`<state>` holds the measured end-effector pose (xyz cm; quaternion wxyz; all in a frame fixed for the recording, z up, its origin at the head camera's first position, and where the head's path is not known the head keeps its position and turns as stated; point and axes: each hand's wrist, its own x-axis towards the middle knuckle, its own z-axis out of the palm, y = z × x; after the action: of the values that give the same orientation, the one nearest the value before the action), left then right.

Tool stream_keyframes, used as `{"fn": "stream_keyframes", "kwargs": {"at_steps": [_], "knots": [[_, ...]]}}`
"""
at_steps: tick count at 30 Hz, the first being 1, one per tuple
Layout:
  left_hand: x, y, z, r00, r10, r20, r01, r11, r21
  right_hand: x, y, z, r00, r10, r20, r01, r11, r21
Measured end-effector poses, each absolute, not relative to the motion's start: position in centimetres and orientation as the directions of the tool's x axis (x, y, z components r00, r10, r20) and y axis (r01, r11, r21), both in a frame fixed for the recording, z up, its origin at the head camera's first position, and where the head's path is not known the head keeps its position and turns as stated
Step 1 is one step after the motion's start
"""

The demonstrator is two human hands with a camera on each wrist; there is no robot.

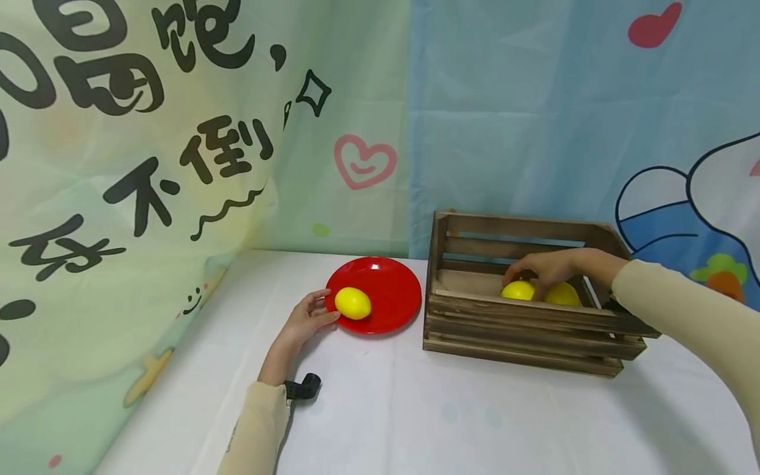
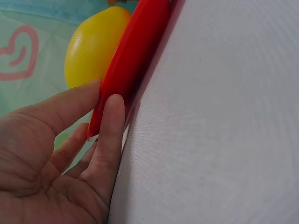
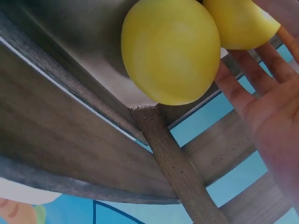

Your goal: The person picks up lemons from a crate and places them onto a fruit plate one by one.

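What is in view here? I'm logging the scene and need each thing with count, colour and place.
lemon on plate: one, yellow, on the red plate's left part.
lemons in crate: two, yellow, side by side inside the crate.
plate: one, red, on the table left of the crate.
crate: one, brown wood, slatted, on the table's right side.
table: one, white cloth.
backdrop: cartoon-printed green and blue cloth behind.
left hand: touches the plate's left rim.
right hand: reaches into the crate, over the lemons.

Plate (image 1: 392,310) bearing one lemon (image 1: 353,303) lies left of crate (image 1: 522,336); two lemons (image 1: 518,290) sit side by side inside the crate.
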<state>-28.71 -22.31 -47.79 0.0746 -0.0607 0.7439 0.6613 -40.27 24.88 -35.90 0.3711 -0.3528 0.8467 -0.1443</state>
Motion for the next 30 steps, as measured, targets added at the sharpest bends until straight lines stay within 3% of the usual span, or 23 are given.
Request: {"fn": "stream_keyframes", "kwargs": {"at_steps": [16, 30], "knots": [[-28.8, -22.4, -47.9, -0.98, 0.011, -0.199, -0.196, 0.119, 0.973, -40.5, 24.6, -36.5, -0.454, -0.665, -0.593, -0.508, 0.74, -0.441], [-28.8, -22.3, -48.0, -0.984, 0.017, -0.177, -0.174, 0.1, 0.98, -40.3, 25.0, -35.1, -0.577, -0.656, -0.486, -0.49, 0.755, -0.437]]}}
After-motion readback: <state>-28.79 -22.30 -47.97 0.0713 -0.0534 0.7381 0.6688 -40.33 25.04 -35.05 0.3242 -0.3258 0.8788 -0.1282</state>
